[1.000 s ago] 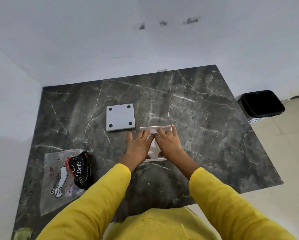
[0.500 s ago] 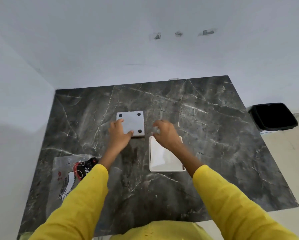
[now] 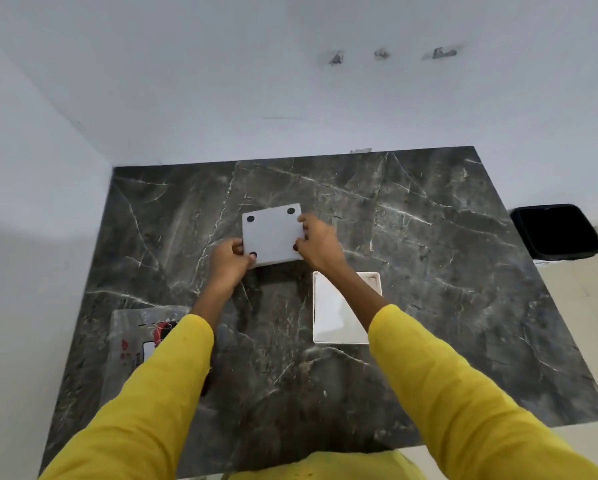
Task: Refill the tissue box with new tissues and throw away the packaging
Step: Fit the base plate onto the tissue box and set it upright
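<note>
A white square base panel (image 3: 273, 235) with black rubber feet at its corners is held near the middle of the dark marble table (image 3: 429, 271). My left hand (image 3: 230, 261) grips its near left corner and my right hand (image 3: 320, 242) grips its right edge. The open white tissue box (image 3: 332, 313), filled with white tissues, lies on the table just right of centre, partly under my right forearm. The empty clear plastic tissue wrapper (image 3: 134, 344) with red and black print lies at the near left, partly hidden by my left sleeve.
A black waste bin (image 3: 557, 232) stands on the floor beyond the table's right edge. White walls close in the table at the back and on the left. My yellow sleeves cover much of the near table.
Both hands left the tissue box and moved to the white panel further back. They now grip it on both sides. The camera view tilted downward.
</note>
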